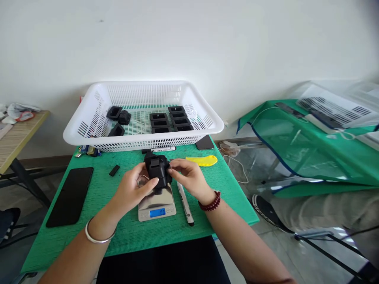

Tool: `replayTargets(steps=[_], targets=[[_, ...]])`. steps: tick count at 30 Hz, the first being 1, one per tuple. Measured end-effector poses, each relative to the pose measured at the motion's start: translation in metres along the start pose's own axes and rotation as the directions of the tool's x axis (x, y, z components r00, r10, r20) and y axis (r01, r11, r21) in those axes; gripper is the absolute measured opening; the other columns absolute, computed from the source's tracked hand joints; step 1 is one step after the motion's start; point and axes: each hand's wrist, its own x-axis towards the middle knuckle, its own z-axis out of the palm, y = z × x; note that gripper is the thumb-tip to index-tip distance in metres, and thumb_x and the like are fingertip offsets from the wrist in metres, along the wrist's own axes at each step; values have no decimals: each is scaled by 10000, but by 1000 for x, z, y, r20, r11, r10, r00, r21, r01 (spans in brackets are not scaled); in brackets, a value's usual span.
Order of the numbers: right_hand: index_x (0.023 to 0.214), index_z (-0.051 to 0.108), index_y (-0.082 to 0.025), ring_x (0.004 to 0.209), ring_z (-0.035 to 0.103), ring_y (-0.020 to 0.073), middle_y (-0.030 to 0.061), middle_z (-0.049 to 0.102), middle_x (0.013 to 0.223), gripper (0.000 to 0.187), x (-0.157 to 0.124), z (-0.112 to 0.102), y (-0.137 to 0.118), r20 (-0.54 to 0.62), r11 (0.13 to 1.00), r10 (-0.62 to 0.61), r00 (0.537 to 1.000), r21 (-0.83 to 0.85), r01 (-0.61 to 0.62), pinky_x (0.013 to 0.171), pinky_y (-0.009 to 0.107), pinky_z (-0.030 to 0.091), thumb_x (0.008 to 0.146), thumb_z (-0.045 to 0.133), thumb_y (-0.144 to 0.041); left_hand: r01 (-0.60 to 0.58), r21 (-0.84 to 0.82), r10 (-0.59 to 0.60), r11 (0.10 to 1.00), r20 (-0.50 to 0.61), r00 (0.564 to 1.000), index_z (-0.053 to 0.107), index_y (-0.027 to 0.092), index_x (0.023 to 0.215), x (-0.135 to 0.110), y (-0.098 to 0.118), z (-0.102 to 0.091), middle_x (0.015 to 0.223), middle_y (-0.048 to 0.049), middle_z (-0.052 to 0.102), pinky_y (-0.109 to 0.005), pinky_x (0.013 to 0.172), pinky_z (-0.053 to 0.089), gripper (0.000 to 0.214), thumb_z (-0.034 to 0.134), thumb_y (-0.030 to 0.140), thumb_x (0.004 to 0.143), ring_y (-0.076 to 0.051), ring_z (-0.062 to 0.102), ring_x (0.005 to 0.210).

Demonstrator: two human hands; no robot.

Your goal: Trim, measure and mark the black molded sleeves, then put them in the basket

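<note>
A black boxy part (158,169) with a stepped top is held between my two hands, just over a small digital scale (143,216) whose blue display seems to read 0.0. My left hand (133,187) grips it from the left, thumb across its front. From the right, my right hand (189,175) pinches its edge with thumb and fingers. Beneath my right wrist lies a white marker (185,205). A yellow-handled tool (204,160) rests beyond that hand. Left of the part, a small black piece (114,170) lies on the green cloth (118,236).
A white plastic basket (145,142) stands at the back, holding several black frames (160,123) and a black block (124,117). A black phone (71,196) lies on the left, a dark flat device (205,142) at back right. Another person's leg (314,209) is at right.
</note>
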Motion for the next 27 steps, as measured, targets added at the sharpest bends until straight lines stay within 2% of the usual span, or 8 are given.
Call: replayTargets(steps=[3,8,13,16,18,20,23,27], targets=[[804,623,-197,695,602,130,21,660,782,35,0,-1,-5,22,982,-104,994,-159,106,618,272,501,818,591,-201,12,-9,-12,1000,52,999,549,170,1143,-1,5,3,948,-75,672,-265,671,563,384,619,399,842,-195,669,870],[844,572,-193,672,554,127,4,591,735,91,-3,4,-10,4,891,-273,962,-376,255,620,281,484,816,519,-124,-4,-11,5,1000,76,997,530,168,1157,-1,12,7,956,-74,674,-255,642,571,392,615,389,845,-177,685,804],[882,577,-192,740,593,152,42,631,804,143,-5,4,-7,14,795,-346,938,-527,301,679,307,522,817,495,-94,-44,54,44,998,7,999,563,172,1070,-5,11,11,886,-56,675,-224,545,545,334,649,373,817,-161,677,704],[860,606,-189,758,614,165,53,658,812,142,-1,-6,-4,-99,764,-374,922,-597,245,701,318,529,827,495,-105,-87,37,90,995,-79,993,575,174,1024,-7,7,11,804,-34,666,-209,519,526,284,655,349,816,-148,659,668],[807,616,-189,689,605,147,33,653,758,107,1,-13,-3,-228,850,-280,933,-510,131,648,295,523,833,523,-143,-113,-23,109,993,-130,986,575,177,1047,-7,4,9,838,-43,674,-221,566,542,275,637,339,833,-155,664,718],[779,626,-191,639,591,131,15,644,721,102,2,-17,-3,-259,945,-116,959,-325,27,588,270,509,842,547,-205,-132,-94,118,987,-140,983,572,176,1085,-6,1,7,903,-62,681,-249,632,559,290,616,339,850,-170,669,788],[773,646,-190,649,595,130,14,645,731,143,2,-14,-4,-139,994,39,989,-100,-53,572,262,502,842,581,-297,-133,-165,118,977,-98,988,562,171,1134,-5,0,5,987,-88,683,-283,704,567,329,603,348,860,-193,672,868],[780,662,-197,732,615,141,27,666,788,126,0,-6,-6,-20,998,46,999,37,-45,651,280,524,817,630,-313,-127,-193,119,973,-51,992,549,177,1173,-5,1,6,1074,-108,673,-293,735,571,356,609,336,860,-212,668,947]])
